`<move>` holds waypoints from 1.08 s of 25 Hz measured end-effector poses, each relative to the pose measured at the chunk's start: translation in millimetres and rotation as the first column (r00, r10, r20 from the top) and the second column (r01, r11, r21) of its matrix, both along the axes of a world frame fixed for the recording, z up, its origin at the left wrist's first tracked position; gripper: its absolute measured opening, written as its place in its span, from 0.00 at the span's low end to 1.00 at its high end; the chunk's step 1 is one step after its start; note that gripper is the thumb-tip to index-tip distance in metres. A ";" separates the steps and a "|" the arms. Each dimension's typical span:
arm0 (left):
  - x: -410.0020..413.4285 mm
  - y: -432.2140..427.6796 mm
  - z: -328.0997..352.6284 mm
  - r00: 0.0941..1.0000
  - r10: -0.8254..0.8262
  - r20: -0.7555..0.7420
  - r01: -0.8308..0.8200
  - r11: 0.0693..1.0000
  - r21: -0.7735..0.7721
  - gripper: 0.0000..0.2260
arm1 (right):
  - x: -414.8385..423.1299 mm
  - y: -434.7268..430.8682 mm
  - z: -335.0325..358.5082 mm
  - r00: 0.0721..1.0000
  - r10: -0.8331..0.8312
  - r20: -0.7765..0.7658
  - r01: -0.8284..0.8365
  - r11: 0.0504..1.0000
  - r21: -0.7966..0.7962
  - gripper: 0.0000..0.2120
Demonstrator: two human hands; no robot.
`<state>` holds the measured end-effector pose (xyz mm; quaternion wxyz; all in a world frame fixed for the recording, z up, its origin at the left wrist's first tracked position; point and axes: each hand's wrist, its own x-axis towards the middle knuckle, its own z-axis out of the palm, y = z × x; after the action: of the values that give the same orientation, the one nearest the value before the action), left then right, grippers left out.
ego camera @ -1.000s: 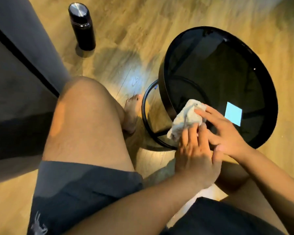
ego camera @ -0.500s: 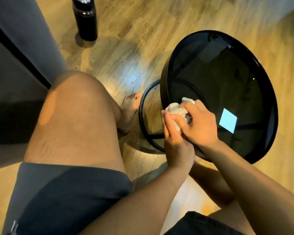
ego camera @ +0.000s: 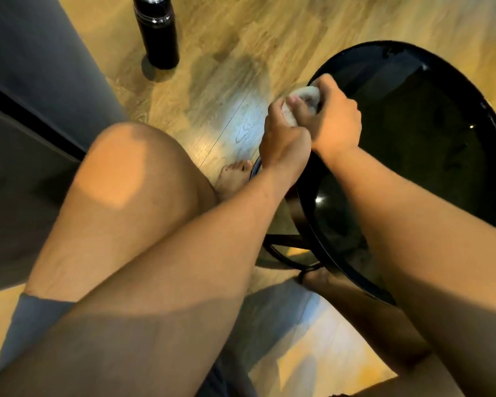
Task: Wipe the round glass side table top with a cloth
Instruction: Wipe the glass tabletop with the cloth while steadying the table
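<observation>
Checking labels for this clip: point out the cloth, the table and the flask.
cloth [ego camera: 304, 96], head view, bunched top fold
table [ego camera: 430, 156], head view, bare glass
flask [ego camera: 158, 35], head view, black body

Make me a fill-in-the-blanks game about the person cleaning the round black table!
1. Both hands, the left hand and the right hand, hold a white ____ at the table's rim.
2. The table top is ____ in shape.
3. A black bottle stands on the wooden ____.
4. The person's feet are ____, with no shoes.

Missing words: cloth; round; floor; bare
</observation>
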<state>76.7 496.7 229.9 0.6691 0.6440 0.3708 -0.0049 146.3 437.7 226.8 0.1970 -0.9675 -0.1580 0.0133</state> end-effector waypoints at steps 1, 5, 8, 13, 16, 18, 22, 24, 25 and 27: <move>-7.2 -4.7 2.3 0.997 -0.073 -0.037 0.075 0.996 0.042 0.20 | -1.6 -2.2 0.3 1.000 -0.008 0.000 0.008 1.000 0.003 0.21; -59.3 -31.2 5.9 0.988 -0.116 -0.099 0.132 0.976 0.172 0.23 | -43.8 -31.6 -0.4 0.998 0.040 -0.048 -0.037 0.997 0.069 0.17; -114.6 -65.2 6.9 0.990 -0.137 -0.030 0.140 0.970 0.201 0.26 | -98.6 -76.3 -1.3 0.992 0.124 0.015 -0.125 0.989 0.073 0.15; -161.3 -80.8 -0.4 0.977 -0.211 0.025 0.210 0.977 0.041 0.29 | -151.8 -131.4 -2.9 0.996 0.085 -0.017 -0.082 0.990 0.113 0.19; -153.1 -76.2 -1.6 0.989 -0.141 0.051 0.139 0.990 0.031 0.26 | -136.4 -120.8 4.1 0.992 0.111 -0.053 -0.107 0.991 0.083 0.18; -137.8 -71.4 -1.6 0.993 -0.077 0.088 0.075 0.997 0.026 0.27 | -116.1 -101.8 6.7 0.990 0.103 -0.092 -0.098 0.994 0.056 0.19; -86.4 -30.3 -10.4 0.997 -0.006 0.080 0.012 0.998 -0.065 0.28 | -71.9 -65.9 -0.6 0.994 0.038 -0.103 -0.034 0.999 0.034 0.22; -56.8 -4.6 -25.6 0.996 -0.014 0.087 0.025 0.992 -0.122 0.30 | -51.9 -54.1 -6.1 0.998 0.068 0.000 -0.068 0.997 0.020 0.24; -45.7 4.1 -31.6 0.995 -0.028 0.094 0.040 0.991 -0.128 0.30 | -39.5 -50.2 -8.3 0.995 0.084 0.058 -0.084 0.996 -0.012 0.24; -22.8 17.4 -36.5 0.990 -0.079 0.121 0.095 0.986 -0.138 0.27 | -11.2 -44.9 -8.1 0.987 0.096 0.129 -0.086 0.993 -0.078 0.23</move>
<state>53.9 514.1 193.3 0.7329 0.6092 0.3018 -0.0237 135.1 392.8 218.7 0.1500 -0.9645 -0.2142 -0.0365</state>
